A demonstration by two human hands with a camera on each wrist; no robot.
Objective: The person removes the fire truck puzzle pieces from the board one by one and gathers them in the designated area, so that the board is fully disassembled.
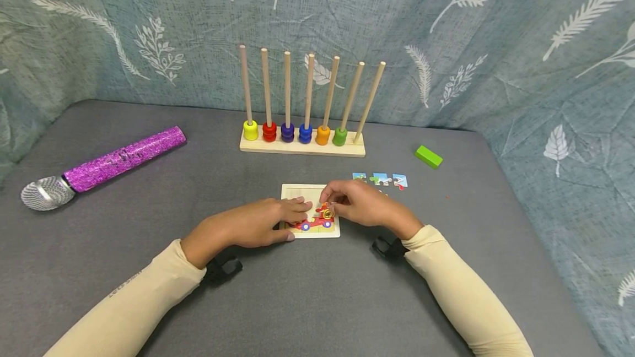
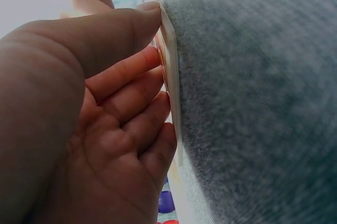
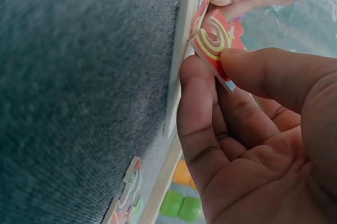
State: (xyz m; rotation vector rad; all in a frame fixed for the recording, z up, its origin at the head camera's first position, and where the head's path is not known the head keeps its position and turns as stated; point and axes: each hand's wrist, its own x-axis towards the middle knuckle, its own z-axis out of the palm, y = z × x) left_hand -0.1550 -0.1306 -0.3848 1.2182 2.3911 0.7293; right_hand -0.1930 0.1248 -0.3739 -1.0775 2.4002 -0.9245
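Nearest the camera, two cream sleeves (image 1: 461,285) reach in from the near side of the puzzle board (image 1: 303,192), each ending near a black wrist strap (image 1: 223,271). The left hand (image 1: 263,222) comes over the board's left side with its fingers stretched out and their tips resting on its face, while the thumb touches the near edge. Over the board's right side, the right hand (image 1: 359,203) pinches a red puzzle piece (image 3: 213,40) with a yellow spiral between thumb and fingers; the piece is tilted, and whether it touches the board is hard to tell. On the lower part of the board lies a red car picture (image 1: 317,226) with purple-blue wheels, partly covered by the left hand. Beyond the board to the right are loose puzzle pieces (image 1: 381,179), some partly hidden by the right hand, and farther out that way sits a green block (image 1: 429,157). Straight beyond the board stands a wooden peg rack (image 1: 302,149) with coloured beads. Well to the board's left lies a glittery purple microphone (image 1: 124,158). The board rests on a grey tabletop (image 1: 307,302), with a leaf-patterned cloth (image 1: 347,15) behind everything.
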